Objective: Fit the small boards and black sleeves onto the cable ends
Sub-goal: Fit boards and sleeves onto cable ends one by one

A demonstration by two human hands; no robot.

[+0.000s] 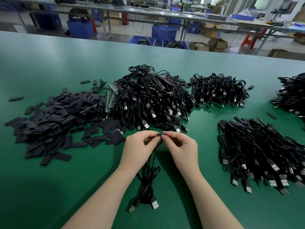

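Green bench (49, 187): we see left hand (137, 150), right hand (182, 149) pinching small board (161, 134), mostly hidden behind fingertips; cable (149, 177) dangling.

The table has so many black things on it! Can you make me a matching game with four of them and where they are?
Things
1. pile of black sleeves
2. small board
3. biggest cable heap
4. silver USB plug

Places
A. pinched between the fingertips of both hands
B. far left of the green table
C. nearest the camera, between the forearms
D. middle of the table, beyond the hands

Pairs: 1-B, 2-A, 3-D, 4-C
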